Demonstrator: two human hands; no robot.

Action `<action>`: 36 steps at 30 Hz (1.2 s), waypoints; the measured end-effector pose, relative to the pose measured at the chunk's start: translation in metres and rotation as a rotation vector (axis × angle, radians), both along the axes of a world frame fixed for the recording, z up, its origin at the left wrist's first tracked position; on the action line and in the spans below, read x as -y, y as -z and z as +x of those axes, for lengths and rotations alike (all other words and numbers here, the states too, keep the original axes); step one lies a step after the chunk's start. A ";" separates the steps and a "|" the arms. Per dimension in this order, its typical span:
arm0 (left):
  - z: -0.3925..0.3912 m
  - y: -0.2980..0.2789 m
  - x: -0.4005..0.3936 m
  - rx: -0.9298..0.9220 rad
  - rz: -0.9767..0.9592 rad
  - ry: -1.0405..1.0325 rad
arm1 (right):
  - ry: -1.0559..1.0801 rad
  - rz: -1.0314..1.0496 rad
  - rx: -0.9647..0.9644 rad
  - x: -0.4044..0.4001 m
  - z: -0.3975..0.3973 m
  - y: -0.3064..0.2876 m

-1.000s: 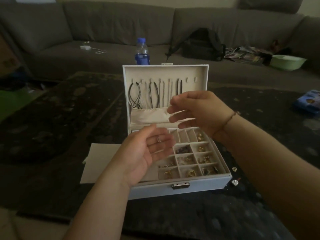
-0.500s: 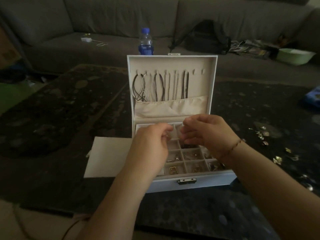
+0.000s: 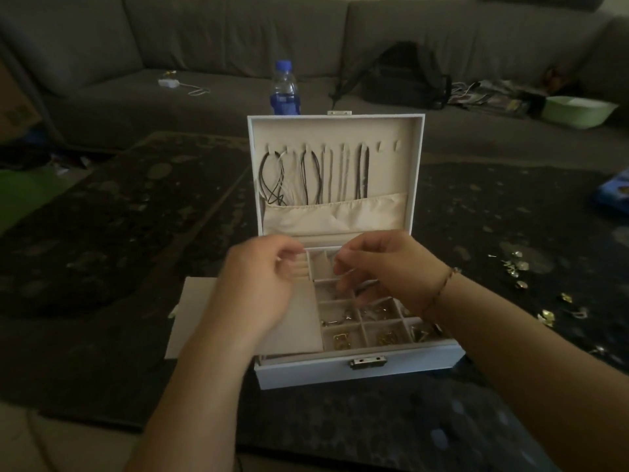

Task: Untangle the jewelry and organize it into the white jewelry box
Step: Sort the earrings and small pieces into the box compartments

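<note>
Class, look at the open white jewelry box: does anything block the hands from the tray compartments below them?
Nothing visible does. The left hand and right hand are over the jewelry box, whose lid stands upright behind the uncovered compartments.

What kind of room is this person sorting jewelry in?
Most likely a home living room: a long grey fabric sofa runs along the back, a black backpack lies on it, and the white jewelry box sits on a dark patterned low table.
</note>
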State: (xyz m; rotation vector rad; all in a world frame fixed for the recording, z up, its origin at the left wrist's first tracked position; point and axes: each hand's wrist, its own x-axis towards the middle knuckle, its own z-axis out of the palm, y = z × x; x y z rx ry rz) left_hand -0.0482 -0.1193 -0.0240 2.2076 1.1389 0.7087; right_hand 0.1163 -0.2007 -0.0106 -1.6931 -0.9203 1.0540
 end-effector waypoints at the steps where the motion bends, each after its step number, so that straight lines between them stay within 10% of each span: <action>1: -0.007 -0.002 -0.004 -0.017 0.046 -0.053 | -0.021 -0.013 0.049 -0.002 -0.001 0.000; 6: -0.033 -0.014 -0.013 -0.104 0.096 -0.225 | -0.124 -0.039 0.573 -0.006 -0.005 0.008; 10: -0.053 -0.017 -0.023 -0.297 -0.078 -0.351 | -0.115 -0.008 0.603 -0.001 -0.004 0.008; 21: -0.048 -0.051 0.006 0.792 -0.694 0.190 | 0.467 0.262 0.448 0.095 0.021 -0.005; 25: 0.001 -0.027 0.048 0.221 -0.240 0.351 | 0.724 0.271 0.256 0.124 0.053 -0.005; 30: 0.031 -0.005 0.063 -0.455 0.078 0.493 | 0.539 0.030 0.137 0.135 0.055 0.016; 36: 0.045 0.012 0.058 -0.607 0.269 0.482 | 0.333 -0.049 0.253 0.128 0.028 0.050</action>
